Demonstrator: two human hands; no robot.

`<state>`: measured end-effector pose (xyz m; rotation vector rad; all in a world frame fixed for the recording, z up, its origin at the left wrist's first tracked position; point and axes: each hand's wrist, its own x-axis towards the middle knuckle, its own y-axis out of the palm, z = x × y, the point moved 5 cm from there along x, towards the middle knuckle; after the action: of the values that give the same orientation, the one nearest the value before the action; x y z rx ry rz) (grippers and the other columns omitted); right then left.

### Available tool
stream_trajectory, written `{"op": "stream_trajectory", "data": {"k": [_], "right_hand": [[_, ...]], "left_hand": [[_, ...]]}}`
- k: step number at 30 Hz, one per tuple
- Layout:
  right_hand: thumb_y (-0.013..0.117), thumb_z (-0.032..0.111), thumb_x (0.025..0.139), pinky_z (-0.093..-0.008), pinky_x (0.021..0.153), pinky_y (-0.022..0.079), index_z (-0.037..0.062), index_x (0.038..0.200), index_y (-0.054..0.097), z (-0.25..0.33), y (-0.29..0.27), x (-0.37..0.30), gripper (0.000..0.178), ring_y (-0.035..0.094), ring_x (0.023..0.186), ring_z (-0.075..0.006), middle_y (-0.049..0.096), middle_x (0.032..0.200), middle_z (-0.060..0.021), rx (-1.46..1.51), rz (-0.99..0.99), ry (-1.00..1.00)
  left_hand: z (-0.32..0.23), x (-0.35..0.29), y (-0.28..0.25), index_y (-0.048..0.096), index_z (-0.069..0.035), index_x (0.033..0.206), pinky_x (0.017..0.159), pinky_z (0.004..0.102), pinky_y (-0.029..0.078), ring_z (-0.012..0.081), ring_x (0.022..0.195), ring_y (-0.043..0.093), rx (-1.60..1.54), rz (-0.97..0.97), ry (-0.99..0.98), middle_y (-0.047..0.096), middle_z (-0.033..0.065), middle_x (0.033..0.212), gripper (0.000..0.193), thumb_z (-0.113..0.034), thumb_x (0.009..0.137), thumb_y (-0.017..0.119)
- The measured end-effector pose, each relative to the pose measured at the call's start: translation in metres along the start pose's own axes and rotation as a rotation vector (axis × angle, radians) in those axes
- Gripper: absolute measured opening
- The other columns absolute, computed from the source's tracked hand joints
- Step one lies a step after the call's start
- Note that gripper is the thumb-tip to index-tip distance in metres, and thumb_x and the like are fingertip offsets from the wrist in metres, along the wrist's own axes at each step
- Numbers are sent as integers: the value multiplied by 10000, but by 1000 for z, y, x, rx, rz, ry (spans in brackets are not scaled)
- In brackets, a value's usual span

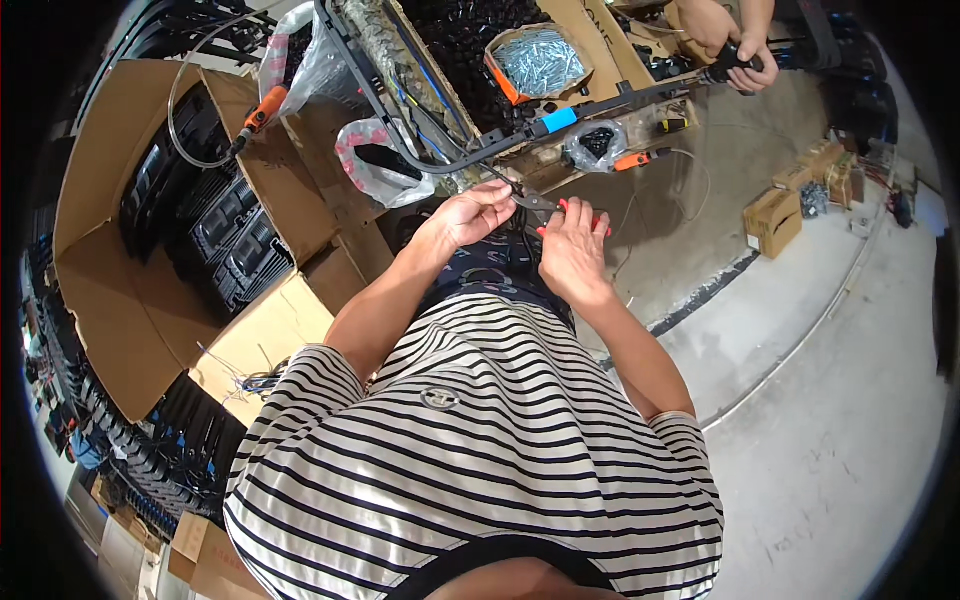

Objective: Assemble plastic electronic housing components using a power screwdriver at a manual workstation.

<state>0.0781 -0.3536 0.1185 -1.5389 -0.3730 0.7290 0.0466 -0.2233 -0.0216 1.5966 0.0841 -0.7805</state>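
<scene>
The right hand (574,252) holds pliers (538,203) with red handles. Its fingers are closed around the handles. The pliers are in front of the striped shirt (480,400), between the two hands, and their tips point at the left hand (474,214). The left thumb and fingertips are close together, right by those tips. I cannot tell what, if anything, is pinched there.

Just past the hands is a bent black frame (602,104) with a blue sleeve (559,120) on it. Behind the frame, an orange-sided box (508,84) is full of shiny screws (540,62). Another person's hands (750,70) hold a black thing near the far right end of the frame.

Near the frame, a small clear bag (597,146) holds black bits, and an orange tool (632,161) is just to its right. A second orange tool (265,108) is up on the left, by a big open carton (110,130). Black parts (235,240) sit inside the carton.
</scene>
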Motion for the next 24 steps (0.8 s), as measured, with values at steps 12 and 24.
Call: {"op": "stream_trajectory", "data": {"k": [12, 24], "right_hand": [[568, 119, 734, -513, 823, 405, -27, 908, 572, 10, -1, -1, 227, 491, 984, -350, 507, 1011, -190, -73, 52, 131], [697, 146, 604, -456, 839, 400, 2, 1130, 517, 8, -23, -25, 574, 505, 982, -341, 516, 1033, -168, 157, 36, 142]], "left_hand": [[-1, 1, 2, 638, -17, 986, 825, 300, 519, 132, 751, 566, -58, -79, -17, 594, 19, 797, 113, -80, 893, 646], [-4, 0, -1, 588, -13, 927, 744, 297, 515, 162, 731, 549, 44, -122, 82, 578, 41, 827, 71, -77, 914, 617]]}}
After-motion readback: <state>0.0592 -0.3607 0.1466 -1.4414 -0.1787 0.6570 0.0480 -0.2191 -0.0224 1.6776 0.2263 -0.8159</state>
